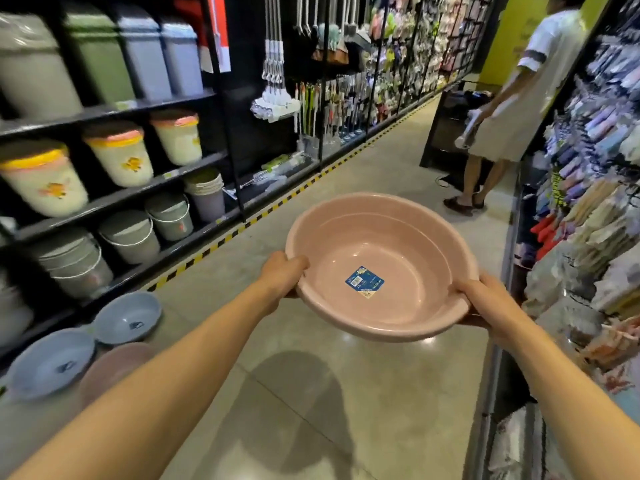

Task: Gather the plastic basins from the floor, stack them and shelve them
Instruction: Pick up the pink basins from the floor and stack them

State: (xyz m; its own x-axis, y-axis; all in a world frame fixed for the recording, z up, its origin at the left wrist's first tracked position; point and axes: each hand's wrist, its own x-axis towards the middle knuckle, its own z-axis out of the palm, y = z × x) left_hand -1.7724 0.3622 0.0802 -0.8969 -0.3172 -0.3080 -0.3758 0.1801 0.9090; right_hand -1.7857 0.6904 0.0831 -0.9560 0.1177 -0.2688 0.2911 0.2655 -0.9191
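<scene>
- Your left hand [282, 277] and right hand [485, 303] clasp opposite rims of the pink basin [381, 268].
- Blue basins [128, 317] lie down-left on the floor, nearer your left hand.

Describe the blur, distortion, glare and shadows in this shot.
Head view: the pink basin and both hands, left and right, are sharp; the shelves at left smear with motion blur; wide-angle distortion bends the edges; the floor shows soft glare and the basin's shadow; the blue basins are slightly soft.
</scene>
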